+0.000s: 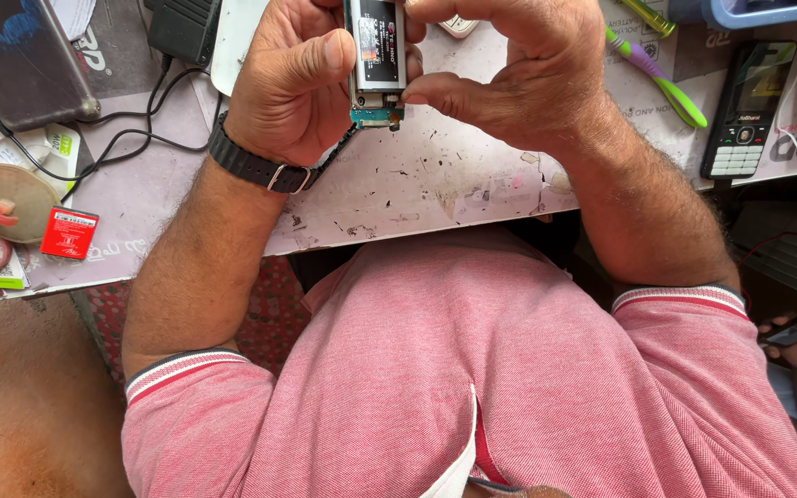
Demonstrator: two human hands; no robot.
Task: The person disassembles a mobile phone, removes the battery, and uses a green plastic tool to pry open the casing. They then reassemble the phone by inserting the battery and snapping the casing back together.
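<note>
Shirt (509,369), pink with striped sleeve cuffs, fills the lower frame. One scuffed white worktop (417,184) runs across the upper half. Top centre, the left hand (288,88) and right hand (518,69) both pinch one opened phone (376,60), its battery and green board showing, held just above the worktop. One black watch strap (251,166) circles the left wrist. One keypad phone (747,109) lies at upper right, one green-and-purple tool (661,83) beside it, one red battery (69,232) at left.
</note>
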